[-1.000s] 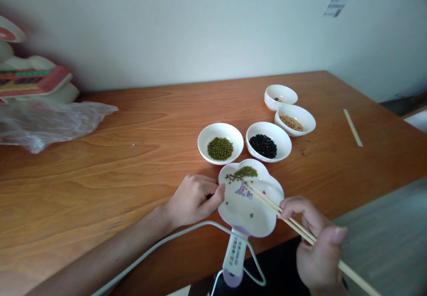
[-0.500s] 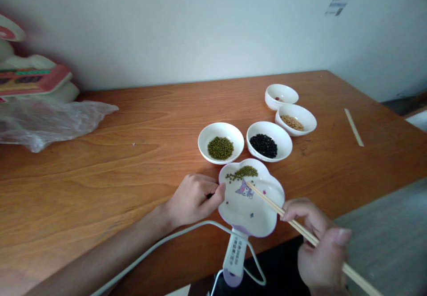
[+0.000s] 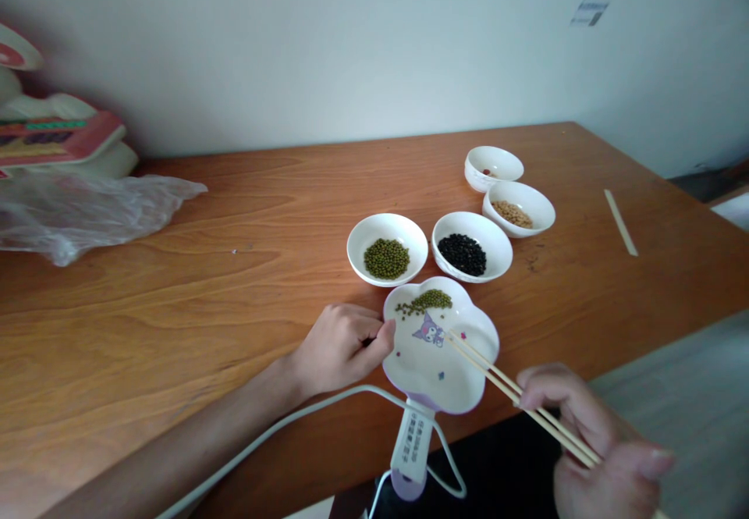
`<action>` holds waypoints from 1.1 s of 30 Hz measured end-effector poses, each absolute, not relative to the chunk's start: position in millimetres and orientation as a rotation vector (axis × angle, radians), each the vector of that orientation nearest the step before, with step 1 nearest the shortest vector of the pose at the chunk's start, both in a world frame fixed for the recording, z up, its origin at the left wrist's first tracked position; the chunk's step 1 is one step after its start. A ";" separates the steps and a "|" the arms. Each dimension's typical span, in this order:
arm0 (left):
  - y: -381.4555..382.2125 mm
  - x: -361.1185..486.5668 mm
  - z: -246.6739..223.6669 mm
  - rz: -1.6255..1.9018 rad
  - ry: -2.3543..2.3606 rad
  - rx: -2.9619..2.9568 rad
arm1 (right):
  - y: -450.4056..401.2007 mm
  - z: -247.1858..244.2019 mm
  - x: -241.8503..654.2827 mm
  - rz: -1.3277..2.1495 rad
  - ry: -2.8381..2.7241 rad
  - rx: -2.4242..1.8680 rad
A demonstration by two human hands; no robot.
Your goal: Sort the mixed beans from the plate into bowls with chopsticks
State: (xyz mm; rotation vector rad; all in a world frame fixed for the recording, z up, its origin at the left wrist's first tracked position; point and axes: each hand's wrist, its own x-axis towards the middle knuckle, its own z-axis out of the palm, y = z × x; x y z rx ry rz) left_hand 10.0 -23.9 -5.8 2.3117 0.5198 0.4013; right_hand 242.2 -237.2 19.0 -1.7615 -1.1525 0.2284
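A flower-shaped white dish (image 3: 421,375) with a lilac rim, a handle and a printed cartoon figure lies near the table edge. Several green mung beans (image 3: 431,300) are gathered at its far side. My left hand (image 3: 345,351) is closed at the dish's left rim, thumb and forefinger pinching the edge. In my right hand (image 3: 591,441), to the right of the dish, is a pair of chopsticks (image 3: 497,378), slightly parted, their tips over the dish's middle with no bean visible between them. Just beyond stand a bowl of mung beans (image 3: 387,259) and a bowl of black beans (image 3: 462,255).
Farther back are a bowl of tan beans (image 3: 512,215) and a bowl with a few reddish bits (image 3: 492,166). A paper strip (image 3: 620,222) lies at right. Clear plastic (image 3: 99,211) and a toy keyboard (image 3: 64,140) occupy the left. A white cable (image 3: 281,425) passes by my left forearm.
My right hand has moved right and toward me, drawing the chopstick tips away from the bean pile. The tips have parted slightly. My left hand and the dish stay put.
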 end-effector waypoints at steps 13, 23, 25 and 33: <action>-24.2 9.8 -6.8 0.400 0.508 2.313 | -249.8 16.7 254.7 0.297 -1.266 -1.759; -24.2 8.8 -5.9 0.404 0.511 2.311 | -222.4 16.9 221.0 0.431 -1.132 -1.645; -24.1 8.9 -6.6 0.399 0.511 2.310 | -222.3 16.1 221.4 0.418 -1.149 -1.622; -23.4 9.3 -7.2 0.425 0.501 2.297 | -229.4 3.4 246.4 0.274 -1.159 -1.640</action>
